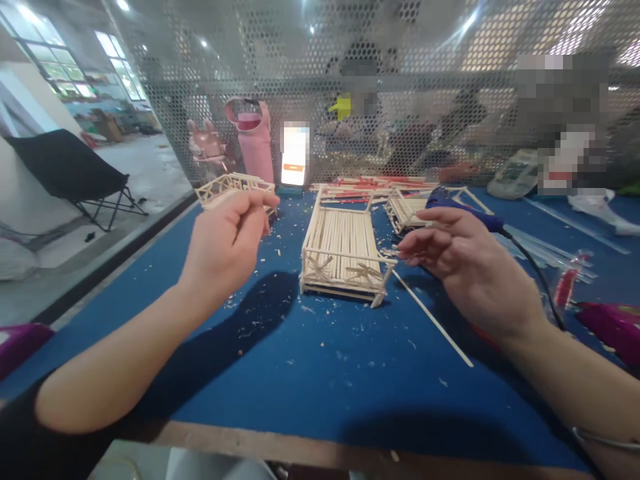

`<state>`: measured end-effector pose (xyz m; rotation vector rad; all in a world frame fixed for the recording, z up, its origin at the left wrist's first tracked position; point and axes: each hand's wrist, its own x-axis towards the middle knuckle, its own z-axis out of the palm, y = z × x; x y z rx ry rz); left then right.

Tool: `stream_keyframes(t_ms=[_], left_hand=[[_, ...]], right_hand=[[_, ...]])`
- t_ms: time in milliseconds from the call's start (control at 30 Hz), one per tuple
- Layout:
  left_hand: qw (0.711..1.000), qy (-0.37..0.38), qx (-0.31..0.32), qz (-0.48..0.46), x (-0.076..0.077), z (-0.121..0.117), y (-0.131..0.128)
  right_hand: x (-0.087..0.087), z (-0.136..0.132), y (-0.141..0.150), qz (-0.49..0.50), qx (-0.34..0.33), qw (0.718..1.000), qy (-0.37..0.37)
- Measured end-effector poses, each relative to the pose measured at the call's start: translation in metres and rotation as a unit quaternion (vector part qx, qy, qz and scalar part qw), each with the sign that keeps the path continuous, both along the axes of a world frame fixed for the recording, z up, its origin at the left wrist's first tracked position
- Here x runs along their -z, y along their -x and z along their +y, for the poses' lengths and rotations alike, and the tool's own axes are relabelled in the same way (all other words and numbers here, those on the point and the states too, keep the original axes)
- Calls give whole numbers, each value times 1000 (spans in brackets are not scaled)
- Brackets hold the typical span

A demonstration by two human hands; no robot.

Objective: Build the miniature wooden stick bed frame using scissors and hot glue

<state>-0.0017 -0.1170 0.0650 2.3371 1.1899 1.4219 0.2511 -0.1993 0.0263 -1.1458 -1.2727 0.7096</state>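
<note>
A small bed-shaped frame [343, 243] of pale wooden sticks stands on the blue table between my hands, with crossed-stick ornaments on its near end. My left hand [233, 230] hovers to its left, fingers loosely bent and slightly apart, with nothing visible in them. It partly covers another stick model [255, 183] behind it. My right hand [460, 267] is raised to the right of the bed frame, fingers curved and apart, holding nothing I can see. Beyond it are a smaller stick piece [404, 210] and a blue glue gun [465, 208], partly hidden. A single stick [435, 320] lies nearby.
Red and pale sticks [370, 187] lie at the back, before a perforated metal screen [280, 60]. A pink bottle [256, 150] and a lit phone [294, 157] stand there. Clear glue sticks [545, 243], a black cable [537, 267] and a purple object [613, 327] are at right.
</note>
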Motion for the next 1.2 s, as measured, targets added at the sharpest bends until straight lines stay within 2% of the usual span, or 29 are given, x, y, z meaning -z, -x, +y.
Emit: stream_keyframes(t_ms=[67,167,233,300,367,433,533,600,667,700,767,800,900,1000,1100,1200], left_hand=[[992,110,-24,49,11,2,10],[970,209,4,127,29,-6,13],[962,218,50,153,40,-16,8],[958,208,82,181,48,-24,-1],[956,205,86,192,51,-26,-8],[955,220,80,184,50,-22,-10],[954,212,68,199,42,-17,-6],[969,147,29,197,35,-25,-4],[986,80,-15,147,30,-40,-8],[991,69,-17,115,28,-49,-12],[991,96,30,86,26,-65,-24],[988,115,56,87,27,-71,-31],[989,104,63,82,29,-72,-48],[995,-7,79,58,26,-58,-51],[982,-135,119,59,16,-39,-45],[971,-160,159,81,8,-22,-37]], right_hand=[[1,4,-4,-24,41,998,48],[4,13,-4,-189,52,976,93],[3,20,-3,-325,36,944,48],[-1,27,-1,-446,5,895,-4],[-6,32,0,-529,-33,848,4],[-11,34,0,-551,-30,833,41],[-18,30,-4,-510,26,858,56],[-23,25,-7,-457,17,887,67],[-29,18,-8,-391,-61,914,95],[-31,15,-7,-361,-110,919,111],[-34,9,-1,-334,-173,917,135],[-33,7,3,-336,-178,915,139],[-26,5,13,-340,-129,925,113],[-15,4,17,-316,-85,941,82],[-8,3,18,-317,-46,945,73],[-6,2,22,-332,-13,941,70]])
